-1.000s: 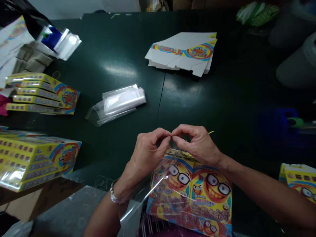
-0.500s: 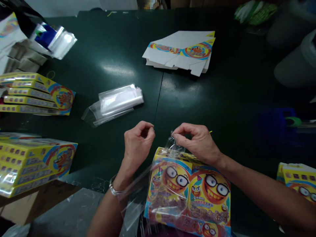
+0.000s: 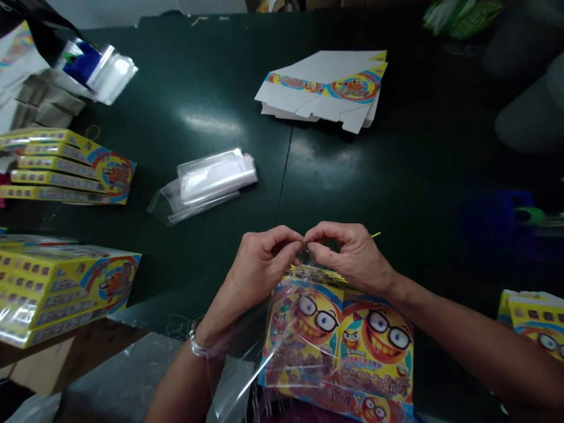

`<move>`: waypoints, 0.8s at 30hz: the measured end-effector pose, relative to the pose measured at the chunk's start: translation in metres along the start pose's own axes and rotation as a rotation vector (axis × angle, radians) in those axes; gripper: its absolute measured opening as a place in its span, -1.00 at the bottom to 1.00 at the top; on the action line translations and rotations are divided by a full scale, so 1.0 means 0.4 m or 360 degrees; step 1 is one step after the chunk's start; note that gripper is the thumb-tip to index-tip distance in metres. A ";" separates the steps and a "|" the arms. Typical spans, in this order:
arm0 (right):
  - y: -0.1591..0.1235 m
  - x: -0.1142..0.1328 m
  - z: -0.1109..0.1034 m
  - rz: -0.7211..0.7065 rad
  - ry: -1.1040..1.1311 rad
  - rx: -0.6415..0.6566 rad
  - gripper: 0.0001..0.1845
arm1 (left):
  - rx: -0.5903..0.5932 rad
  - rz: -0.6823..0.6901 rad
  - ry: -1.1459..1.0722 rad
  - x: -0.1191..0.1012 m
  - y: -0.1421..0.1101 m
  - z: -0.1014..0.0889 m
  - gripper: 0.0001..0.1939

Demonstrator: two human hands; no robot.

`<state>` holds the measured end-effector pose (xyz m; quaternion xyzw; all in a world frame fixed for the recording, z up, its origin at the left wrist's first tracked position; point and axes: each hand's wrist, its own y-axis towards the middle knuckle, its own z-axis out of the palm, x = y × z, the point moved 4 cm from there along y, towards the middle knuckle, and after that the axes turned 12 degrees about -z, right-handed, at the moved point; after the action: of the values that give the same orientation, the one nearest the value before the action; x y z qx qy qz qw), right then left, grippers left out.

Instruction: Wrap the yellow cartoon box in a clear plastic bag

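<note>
In front of me stand yellow boxes with grinning faces in glasses (image 3: 376,346), with a clear plastic bag (image 3: 233,379) lying loosely over their left side. My right hand (image 3: 352,252) is closed in a pinch on the edge of the bag above the boxes' far side. My left hand (image 3: 264,261) is closed too, its thumb and forefinger meeting the right fingertips at the same bit of plastic. What exactly lies between the left fingertips is mostly hidden. A bracelet is on my left wrist.
Folded clear bags (image 3: 215,179) lie beyond my left hand. Flat printed cartons (image 3: 317,88) lie farther back. Stacked yellow boxes (image 3: 83,164) and wrapped boxes (image 3: 66,288) stand at the left, another yellow box (image 3: 535,311) at the right edge. A blurred blue object (image 3: 497,235) sits at the right.
My left hand has moved right, from apart to meeting my right fingertips at the bag's edge. The right hand has hardly moved, and the film over the boxes has shifted.
</note>
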<state>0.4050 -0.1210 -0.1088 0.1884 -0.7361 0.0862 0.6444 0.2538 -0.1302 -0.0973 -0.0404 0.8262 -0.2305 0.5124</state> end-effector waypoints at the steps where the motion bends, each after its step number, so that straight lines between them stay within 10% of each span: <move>1: 0.001 0.002 0.000 -0.0008 -0.0007 0.0013 -0.85 | 0.0003 0.0025 0.0032 -0.003 -0.001 0.000 -0.86; 11: -0.004 -0.004 -0.001 0.0079 0.0031 0.0019 -0.87 | -0.0693 0.0146 0.0240 0.030 0.012 -0.031 -0.90; 18: 0.003 0.001 -0.004 0.0115 0.0404 0.0039 -0.90 | 0.0239 -0.0375 -0.0752 0.044 -0.010 -0.003 -0.85; 24: 0.032 0.018 0.008 0.0169 0.0677 0.0061 -0.94 | -0.0064 -0.0373 -0.0778 -0.001 -0.045 -0.031 -0.90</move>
<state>0.3965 -0.1116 -0.1008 0.1392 -0.5906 0.1718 0.7761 0.2403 -0.1421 -0.0850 -0.2004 0.6721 -0.2553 0.6655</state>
